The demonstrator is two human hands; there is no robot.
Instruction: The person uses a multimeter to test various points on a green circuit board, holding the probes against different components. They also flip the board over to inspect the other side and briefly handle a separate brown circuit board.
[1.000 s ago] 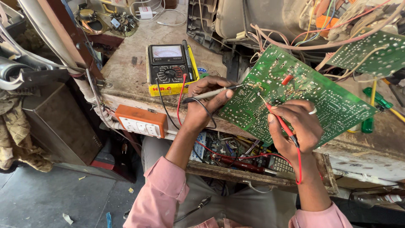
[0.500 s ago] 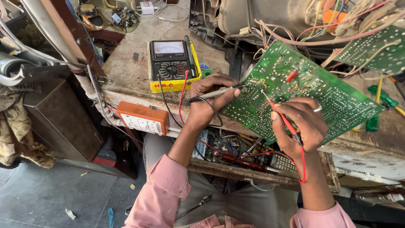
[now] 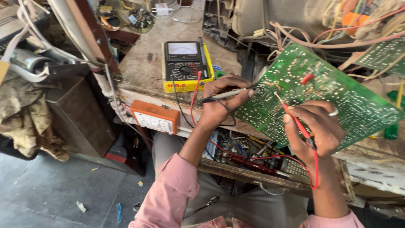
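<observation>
Closest to me, at six o'clock, the person's pink sleeves run up from the lap toward a worn, scuffed workbench [image 3: 147, 71]. Just under its edge an open wooden drawer [image 3: 253, 173] spills red and black wires.

The right hand [image 3: 316, 131], at about four o'clock, is closed around a slim red test probe [image 3: 295, 120], held like a pen, its metal tip pressed on the solder side of a large green printed circuit board [image 3: 337, 97]. The left hand [image 3: 221, 99], near the middle, pinches a black test probe with a grey shaft [image 3: 230, 93], whose tip reaches the board's left edge. The board leans tilted at two o'clock, propped against the bench edge and partly steadied by both hands.

An orange switch box with white sockets [image 3: 154, 116] hangs off the bench front at nine o'clock. Farther off, at eleven o'clock, lies a black analogue multimeter in a yellow case [image 3: 185, 65], its leads trailing down to the hands.

The solder points sit close together, so I judge that a slipping tip could bridge two of them. The board could also slide, since nothing clamps it. The leads cross the drawer clutter and might snag, jerking a probe off its point.
</observation>
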